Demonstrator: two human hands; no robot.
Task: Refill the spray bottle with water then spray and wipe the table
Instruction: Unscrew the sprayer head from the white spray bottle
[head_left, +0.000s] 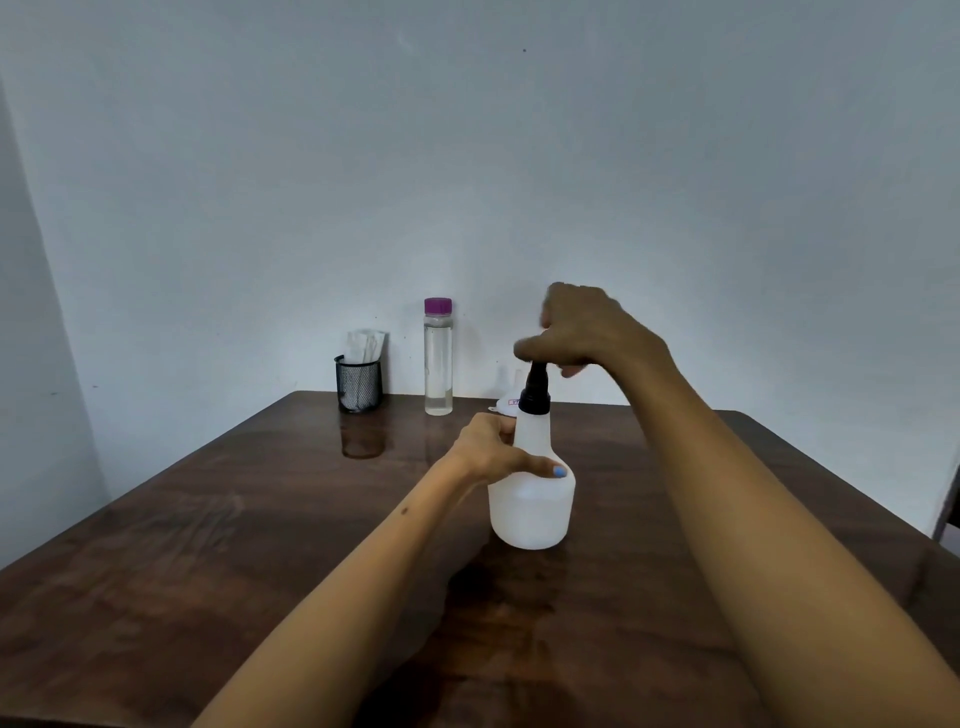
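A white translucent spray bottle (532, 506) stands upright near the middle of the dark wooden table (208, 545). My left hand (491, 447) grips its neck and shoulder from the left. Its black spray head (535, 389) sits on top, and my right hand (576, 327) is closed over the upper part of that head, hiding the trigger. A tall clear water bottle (438, 358) with a purple cap stands at the back of the table by the wall. A white funnel (506, 404) lies behind the spray bottle, mostly hidden.
A black mesh cup (358, 384) holding white folded tissues or cloths stands at the back left of the table. A pale wall runs right behind the table's far edge. The table's right edge drops off near a dark gap at far right.
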